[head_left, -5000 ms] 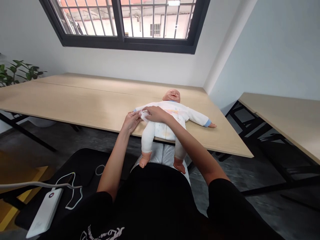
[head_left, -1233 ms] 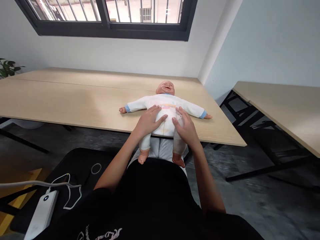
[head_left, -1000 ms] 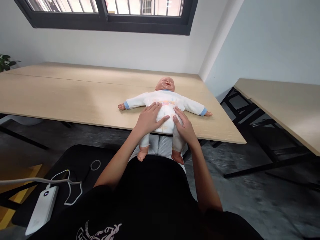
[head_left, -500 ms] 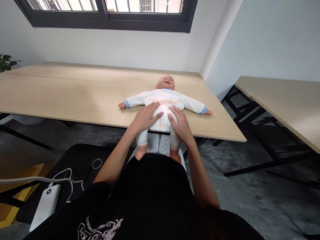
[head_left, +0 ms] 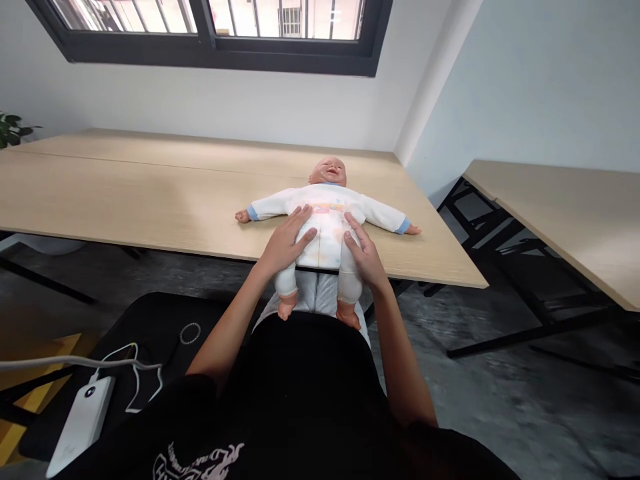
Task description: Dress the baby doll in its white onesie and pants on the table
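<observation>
- Wooden table [head_left: 150, 207] is carrying a baby doll [head_left: 327, 210] face-up under both hands, its legs hanging off the near edge.
- Left hand [head_left: 286, 241] is lying flat, fingers spread, on one hip.
- Right hand [head_left: 365, 257] is mirroring it alongside, likely steadying the doll.

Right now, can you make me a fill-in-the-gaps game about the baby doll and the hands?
1. The baby doll lies on its ____ on the wooden table.
2. Its legs hang over the table's near ____.
3. ____ hands rest on its tummy: the left hand and the right hand.
4. The white power bank lies on the person's ____ side.

Missing words: back; edge; two; left
</observation>
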### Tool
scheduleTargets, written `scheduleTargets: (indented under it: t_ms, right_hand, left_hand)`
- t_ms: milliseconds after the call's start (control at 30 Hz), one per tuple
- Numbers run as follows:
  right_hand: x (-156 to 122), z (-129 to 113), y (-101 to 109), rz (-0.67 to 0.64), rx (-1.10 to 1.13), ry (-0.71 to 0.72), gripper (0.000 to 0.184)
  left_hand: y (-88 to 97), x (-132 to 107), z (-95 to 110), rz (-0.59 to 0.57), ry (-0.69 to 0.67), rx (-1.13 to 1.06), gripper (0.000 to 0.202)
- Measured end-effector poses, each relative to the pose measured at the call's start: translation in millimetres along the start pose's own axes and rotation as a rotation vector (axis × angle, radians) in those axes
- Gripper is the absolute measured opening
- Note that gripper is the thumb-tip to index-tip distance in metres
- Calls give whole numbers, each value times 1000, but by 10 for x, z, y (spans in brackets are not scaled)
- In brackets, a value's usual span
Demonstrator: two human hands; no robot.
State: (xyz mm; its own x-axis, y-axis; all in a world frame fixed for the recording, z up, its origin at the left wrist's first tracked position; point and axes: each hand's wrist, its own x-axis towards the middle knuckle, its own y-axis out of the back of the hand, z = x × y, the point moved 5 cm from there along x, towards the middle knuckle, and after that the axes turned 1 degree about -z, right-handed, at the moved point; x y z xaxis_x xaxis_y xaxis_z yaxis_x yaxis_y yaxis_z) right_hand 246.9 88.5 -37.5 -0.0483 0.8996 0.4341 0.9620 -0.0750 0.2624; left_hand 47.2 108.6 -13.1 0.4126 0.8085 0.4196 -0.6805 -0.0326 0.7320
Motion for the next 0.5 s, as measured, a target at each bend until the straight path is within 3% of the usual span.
scheduleTargets:
  t_ms: [167, 267, 333, 500]
  right_hand:
    - [41, -24, -11, -18, -134, -10, 81]
    - [71, -7, -2, -40, -121, -30, 82]
    - [88, 60, 48, 2, -36, -76, 83]
    - [109, 469, 270, 293, 379, -317, 100]
  left_hand:
    - [13, 14, 2, -82, 54, 70, 71]
    - [6, 62, -1, -105, 74, -9, 75]
    - [16, 88, -82, -39, 138, -197, 80]
    - [34, 42, -560, 251, 540, -791, 84]
